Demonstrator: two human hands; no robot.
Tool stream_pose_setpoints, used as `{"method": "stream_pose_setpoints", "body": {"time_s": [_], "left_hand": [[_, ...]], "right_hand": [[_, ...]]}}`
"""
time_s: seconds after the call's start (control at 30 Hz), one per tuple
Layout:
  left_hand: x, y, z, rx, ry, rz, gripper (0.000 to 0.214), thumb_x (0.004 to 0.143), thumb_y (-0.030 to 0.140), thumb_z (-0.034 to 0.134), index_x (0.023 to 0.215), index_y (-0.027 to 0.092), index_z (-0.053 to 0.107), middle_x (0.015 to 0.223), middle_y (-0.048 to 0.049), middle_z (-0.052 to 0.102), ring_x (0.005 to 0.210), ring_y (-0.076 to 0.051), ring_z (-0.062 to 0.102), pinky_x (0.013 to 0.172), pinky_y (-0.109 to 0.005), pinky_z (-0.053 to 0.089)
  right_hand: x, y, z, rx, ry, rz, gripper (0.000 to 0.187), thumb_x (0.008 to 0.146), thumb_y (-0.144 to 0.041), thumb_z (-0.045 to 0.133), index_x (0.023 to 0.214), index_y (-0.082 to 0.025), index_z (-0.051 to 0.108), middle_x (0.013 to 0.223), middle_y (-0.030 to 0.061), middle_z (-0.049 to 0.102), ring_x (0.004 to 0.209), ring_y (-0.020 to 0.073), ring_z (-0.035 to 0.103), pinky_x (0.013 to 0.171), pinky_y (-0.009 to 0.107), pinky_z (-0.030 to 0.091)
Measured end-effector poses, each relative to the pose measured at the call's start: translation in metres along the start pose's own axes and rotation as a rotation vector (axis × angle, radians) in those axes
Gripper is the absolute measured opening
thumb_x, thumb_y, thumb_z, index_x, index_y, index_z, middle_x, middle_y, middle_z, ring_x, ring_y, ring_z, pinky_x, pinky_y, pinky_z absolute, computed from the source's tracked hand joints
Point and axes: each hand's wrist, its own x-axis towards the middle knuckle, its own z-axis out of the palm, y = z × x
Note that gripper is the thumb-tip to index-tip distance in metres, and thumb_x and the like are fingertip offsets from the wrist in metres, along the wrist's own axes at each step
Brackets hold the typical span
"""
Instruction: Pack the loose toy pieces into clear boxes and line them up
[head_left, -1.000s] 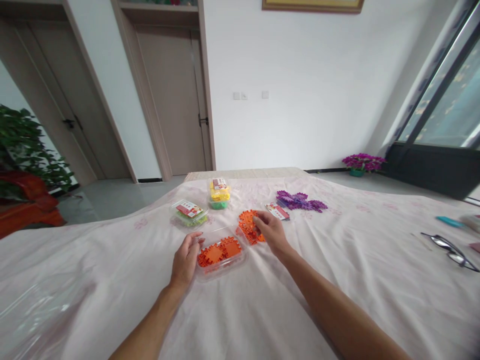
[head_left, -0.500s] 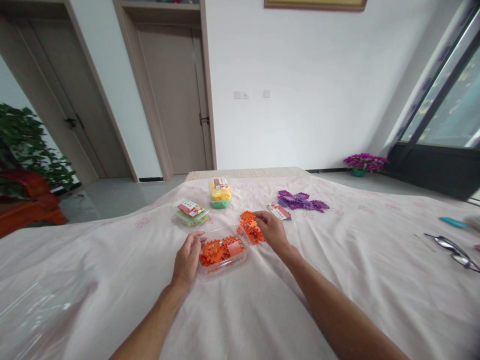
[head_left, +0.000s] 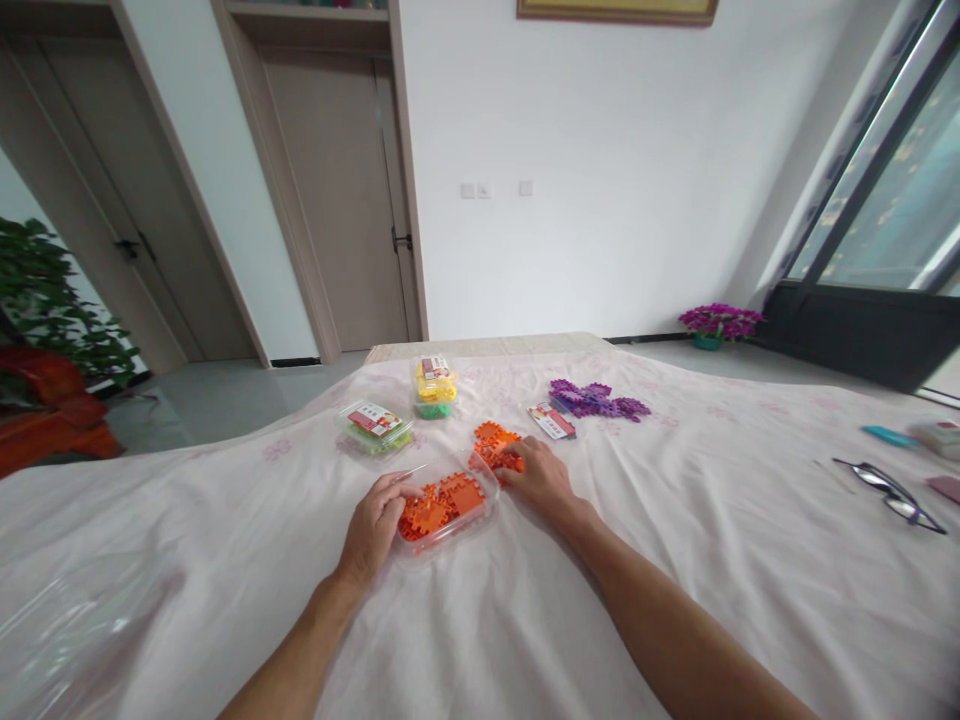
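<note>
A clear plastic box holding several orange notched interlocking pieces sits on the cloth in front of me. Its left side is gripped by my left hand, the thumb over the rim. Just beyond the box's right corner, more orange interlocking pieces lie on the cloth. My right hand is closed at their right edge, fingertips pinching one of them; the fingers partly cover it.
Behind the box stand a lidded green-filled box and a yellow-and-green box. Purple pieces and a label card lie further right. Eyeglasses rest at the far right, clear plastic at the left.
My right hand has come down lower onto the loose orange pieces. My left thumb has shifted over the box's rim. The view has turned slightly.
</note>
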Motion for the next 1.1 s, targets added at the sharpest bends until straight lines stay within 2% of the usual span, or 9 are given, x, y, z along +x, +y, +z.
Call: {"method": "stream_pose_setpoints", "body": {"time_s": [0.13, 0.3, 0.43, 0.53, 0.63, 0.73, 0.83, 0.97, 1.1], "left_hand": [[-0.001, 0.003, 0.0, 0.058, -0.012, 0.019, 0.033, 0.081, 0.029, 0.041, 0.076, 0.023, 0.073, 0.118, -0.0073, 0.066, 0.12, -0.026, 0.056, 0.106, -0.04, 0.041], [-0.001, 0.001, 0.001, 0.11, 0.008, 0.025, 0.033, 0.084, 0.029, 0.039, 0.072, 0.023, 0.068, 0.11, -0.0071, 0.065, 0.117, -0.026, 0.057, 0.1, -0.038, 0.044], [0.0, -0.003, 0.002, 0.138, 0.043, 0.038, 0.032, 0.085, 0.029, 0.039, 0.073, 0.023, 0.069, 0.113, -0.0076, 0.063, 0.117, -0.026, 0.057, 0.104, -0.039, 0.043], [-0.001, -0.003, 0.002, 0.15, 0.079, 0.054, 0.031, 0.086, 0.032, 0.042, 0.082, 0.023, 0.071, 0.123, -0.0078, 0.06, 0.12, -0.026, 0.055, 0.109, -0.041, 0.04], [-0.004, 0.0, 0.001, 0.171, 0.092, 0.113, 0.033, 0.088, 0.034, 0.043, 0.095, 0.024, 0.073, 0.133, -0.0075, 0.055, 0.127, -0.025, 0.051, 0.113, -0.041, 0.036], [-0.007, 0.005, -0.001, 0.22, 0.055, 0.227, 0.034, 0.09, 0.034, 0.043, 0.102, 0.025, 0.074, 0.137, -0.0071, 0.055, 0.13, -0.027, 0.049, 0.114, -0.043, 0.034], [-0.009, 0.01, -0.002, 0.278, -0.011, 0.336, 0.034, 0.091, 0.033, 0.043, 0.103, 0.027, 0.075, 0.131, -0.0062, 0.062, 0.131, -0.028, 0.047, 0.114, -0.047, 0.032], [-0.01, 0.013, -0.002, 0.33, -0.104, 0.403, 0.036, 0.093, 0.031, 0.04, 0.103, 0.027, 0.075, 0.12, -0.0054, 0.07, 0.133, -0.028, 0.046, 0.115, -0.048, 0.029], [-0.01, 0.014, -0.003, 0.346, -0.116, 0.395, 0.038, 0.094, 0.03, 0.038, 0.095, 0.028, 0.076, 0.115, -0.0048, 0.072, 0.133, -0.028, 0.045, 0.115, -0.048, 0.028]], "right_hand": [[0.004, 0.006, 0.006, 0.093, 0.027, 0.043, 0.014, 0.079, -0.027, 0.064, 0.091, -0.023, 0.071, 0.095, 0.0023, 0.07, 0.086, 0.0176, 0.062, 0.072, 0.026, 0.042], [0.011, 0.009, 0.006, 0.318, 0.168, 0.04, 0.016, 0.079, -0.031, 0.059, 0.085, -0.02, 0.069, 0.084, 0.0034, 0.071, 0.074, 0.0179, 0.062, 0.07, 0.029, 0.046], [0.014, -0.005, 0.0, 0.492, 0.221, 0.067, 0.018, 0.078, -0.031, 0.058, 0.085, -0.019, 0.07, 0.077, 0.0025, 0.07, 0.063, 0.0163, 0.06, 0.063, 0.028, 0.046], [0.012, -0.02, -0.005, 0.5, 0.226, -0.012, 0.016, 0.077, -0.027, 0.059, 0.084, -0.019, 0.071, 0.08, 0.003, 0.071, 0.066, 0.0161, 0.061, 0.065, 0.027, 0.047], [0.009, -0.036, -0.008, 0.419, 0.164, -0.163, 0.017, 0.078, -0.019, 0.059, 0.088, -0.021, 0.073, 0.086, 0.0034, 0.072, 0.074, 0.0166, 0.063, 0.071, 0.027, 0.049], [0.006, -0.045, -0.007, 0.34, 0.051, -0.306, 0.032, 0.081, -0.012, 0.057, 0.106, -0.023, 0.073, 0.102, 0.0057, 0.072, 0.092, 0.0189, 0.066, 0.083, 0.03, 0.051], [0.003, -0.048, -0.005, 0.282, 0.006, -0.334, 0.043, 0.082, -0.008, 0.055, 0.12, -0.023, 0.069, 0.116, 0.0081, 0.069, 0.105, 0.0212, 0.065, 0.091, 0.033, 0.051], [0.0, -0.049, -0.007, 0.279, -0.009, -0.34, 0.034, 0.085, -0.011, 0.055, 0.113, -0.022, 0.072, 0.111, 0.0077, 0.071, 0.101, 0.0208, 0.066, 0.09, 0.034, 0.051], [-0.004, -0.056, -0.015, 0.263, -0.04, -0.448, 0.022, 0.091, -0.021, 0.056, 0.102, -0.023, 0.075, 0.103, 0.0056, 0.074, 0.096, 0.0204, 0.067, 0.09, 0.034, 0.05]]}}
